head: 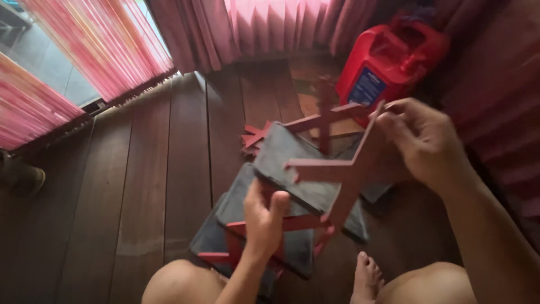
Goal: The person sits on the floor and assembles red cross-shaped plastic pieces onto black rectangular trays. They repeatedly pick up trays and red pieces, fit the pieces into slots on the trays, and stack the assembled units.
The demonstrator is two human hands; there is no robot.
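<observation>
Two bare hands steady a dark slab (292,169): left hand (264,222) grips its near edge, right hand (422,141) pinches the red wooden frame (349,169) above it.

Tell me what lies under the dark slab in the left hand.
Under the dark slab in the left hand: more dark slabs and red strips on the wooden floor. Anything beneath them is hidden.

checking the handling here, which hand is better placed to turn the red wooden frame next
Probably the right hand: it already pinches the top tip of the red frame. The left hand is busy gripping the dark slab below.
</observation>
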